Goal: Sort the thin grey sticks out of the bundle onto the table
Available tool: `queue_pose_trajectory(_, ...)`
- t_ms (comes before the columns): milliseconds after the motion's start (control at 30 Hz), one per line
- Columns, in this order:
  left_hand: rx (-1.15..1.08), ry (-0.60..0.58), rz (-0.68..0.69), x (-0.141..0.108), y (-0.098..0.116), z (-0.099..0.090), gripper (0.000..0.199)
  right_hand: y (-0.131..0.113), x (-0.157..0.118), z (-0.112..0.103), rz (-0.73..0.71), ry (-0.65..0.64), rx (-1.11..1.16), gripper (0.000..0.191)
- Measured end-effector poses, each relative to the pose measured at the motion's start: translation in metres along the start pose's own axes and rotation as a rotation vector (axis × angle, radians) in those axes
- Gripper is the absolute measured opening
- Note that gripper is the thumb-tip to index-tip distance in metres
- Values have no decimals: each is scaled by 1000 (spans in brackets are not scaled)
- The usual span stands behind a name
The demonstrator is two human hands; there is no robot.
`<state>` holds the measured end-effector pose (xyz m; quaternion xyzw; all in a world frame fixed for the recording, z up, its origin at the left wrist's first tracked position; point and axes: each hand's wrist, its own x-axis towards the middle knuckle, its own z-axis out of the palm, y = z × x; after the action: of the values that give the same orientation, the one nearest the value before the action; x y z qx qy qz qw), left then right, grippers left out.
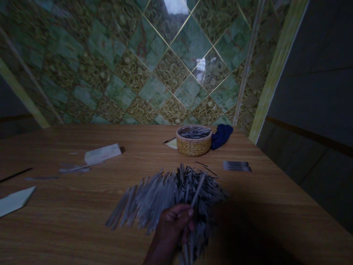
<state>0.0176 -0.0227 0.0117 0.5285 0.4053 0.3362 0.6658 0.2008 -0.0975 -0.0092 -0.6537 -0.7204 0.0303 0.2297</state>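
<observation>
My left hand (176, 222) reaches in from the bottom edge, its thumb and fingers pinched around a slim translucent plastic sleeve (198, 189) that points up and slightly right. Whether anything sits inside that sleeve is too dim to tell. Under and beyond the hand lies a heap of similar slim sleeves (157, 198), pale and fanned out on the left. On the right the heap (212, 187) is darker and more tangled, with thin dark pieces among it. More sleeves show below my fingers, partly hidden and blurred. My right hand is not in view.
A woven basket (194, 146) full of similar slim pieces stands behind the heap, with a dark blue cloth (222, 136) beside it. A neat row of sleeves (236, 166) lies right. Leftward are a white box (103, 153), loose sleeves and a pale paper (16, 201). A tiled wall closes the back.
</observation>
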Motion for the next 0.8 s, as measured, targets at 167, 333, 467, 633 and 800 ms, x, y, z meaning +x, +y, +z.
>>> queue_pose_trajectory(167,10,-14,-7,2,-5,0,38,1,18,-55,316,449,795,13)
queue_pose_trajectory(333,42,-73,-11,0,-6,-2,42,5,34,-82,400,642,1438,22)
queue_pose_trajectory(467,58,-106,-12,-2,-6,-2,44,12,36,-80,372,606,1519,20)
queue_pose_trajectory(633,60,-136,13,-1,-5,-2,45,15,35,-76,338,606,1541,18)
queue_pose_trajectory(800,84,-130,28,-2,-3,-2,40,14,35,-78,356,589,1557,20)
